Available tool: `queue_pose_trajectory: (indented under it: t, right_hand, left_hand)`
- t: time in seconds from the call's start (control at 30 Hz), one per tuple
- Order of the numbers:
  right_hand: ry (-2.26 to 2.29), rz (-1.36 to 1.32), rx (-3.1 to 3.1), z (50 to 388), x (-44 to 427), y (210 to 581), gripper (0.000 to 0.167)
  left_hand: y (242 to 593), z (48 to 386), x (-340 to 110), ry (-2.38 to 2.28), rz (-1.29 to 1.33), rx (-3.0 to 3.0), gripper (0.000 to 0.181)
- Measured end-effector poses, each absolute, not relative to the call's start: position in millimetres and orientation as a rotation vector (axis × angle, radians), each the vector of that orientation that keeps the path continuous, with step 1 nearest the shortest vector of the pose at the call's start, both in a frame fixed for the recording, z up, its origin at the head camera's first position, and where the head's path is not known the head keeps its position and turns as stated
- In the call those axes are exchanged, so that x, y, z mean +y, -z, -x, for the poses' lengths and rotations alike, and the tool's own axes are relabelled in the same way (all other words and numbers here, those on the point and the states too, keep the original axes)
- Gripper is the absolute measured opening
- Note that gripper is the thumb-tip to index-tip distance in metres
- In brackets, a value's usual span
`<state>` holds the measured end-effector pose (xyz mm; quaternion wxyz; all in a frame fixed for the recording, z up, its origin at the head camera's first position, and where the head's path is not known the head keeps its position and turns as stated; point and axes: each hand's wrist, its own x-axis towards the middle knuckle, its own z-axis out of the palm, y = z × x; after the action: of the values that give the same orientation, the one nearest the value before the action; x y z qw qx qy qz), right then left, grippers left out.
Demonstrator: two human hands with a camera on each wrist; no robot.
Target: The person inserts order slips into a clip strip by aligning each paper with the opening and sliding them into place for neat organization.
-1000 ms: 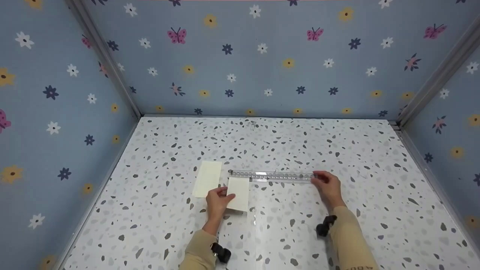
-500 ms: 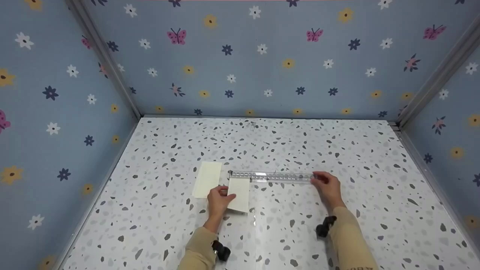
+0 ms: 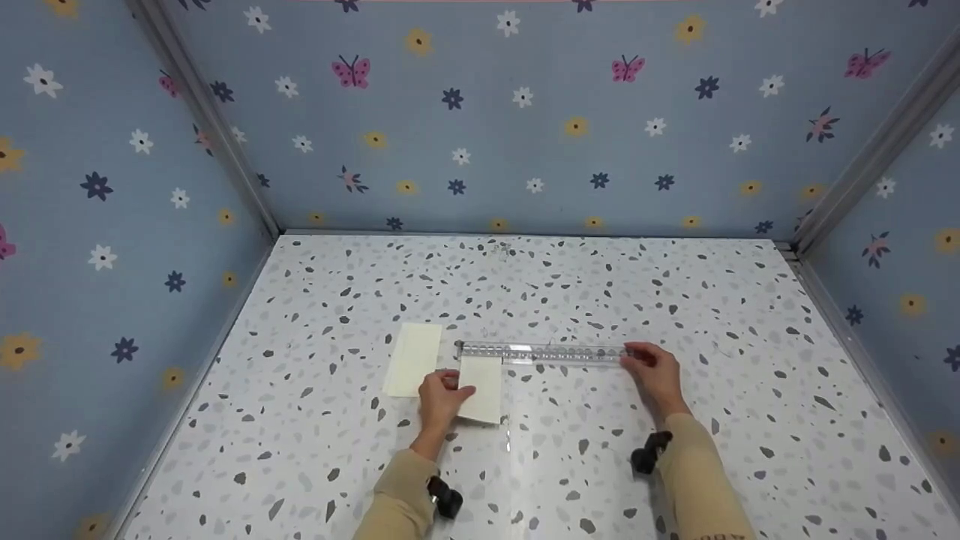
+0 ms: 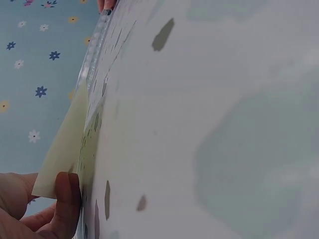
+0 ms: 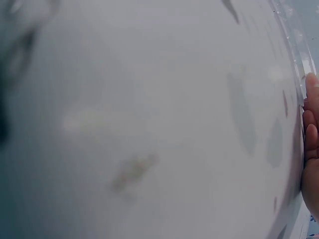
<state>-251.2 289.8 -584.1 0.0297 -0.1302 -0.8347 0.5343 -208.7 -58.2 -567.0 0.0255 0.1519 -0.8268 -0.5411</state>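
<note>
Speckled tabletop [image 3: 600, 300] beneath paper [image 3: 484, 386] and ruler [image 3: 559, 353]

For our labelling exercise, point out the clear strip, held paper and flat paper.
Clear strip [image 3: 551, 354]: head view, middle of its length.
Held paper [image 3: 486, 385]: head view, face centre.
Flat paper [image 3: 413, 358]: head view, face centre.

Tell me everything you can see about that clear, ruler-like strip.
The clear strip is long, narrow and straight, apparently see-through plastic, with a row of round shapes along its length; any markings are too small to read. A bright reflection shows left of its middle. It lies crosswise on the speckled table. The right hand grips its right end, while its left end meets the far edge of a pale yellow sheet.
</note>
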Motion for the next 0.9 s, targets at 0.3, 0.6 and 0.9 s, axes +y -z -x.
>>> queue_pose_trajectory:
  t: [0.3,0.6,0.9]
  right_hand:
    - [-1.66,0.387,-2.571,249.8,289.5,583.8,0.036]
    - [-1.61,0.306,-2.573,249.7,290.6,586.3,0.034]
    - [-1.621,0.328,-2.594,249.4,291.3,586.1,0.037]
  left_hand:
    - [567.1,210.6,-55.6,1.683,-0.456,-2.553,0.034]
    - [565.2,209.6,-52.7,1.729,-0.418,-2.529,0.032]
    - [565.3,209.6,-49.6,1.7,-0.407,-2.537,0.032]
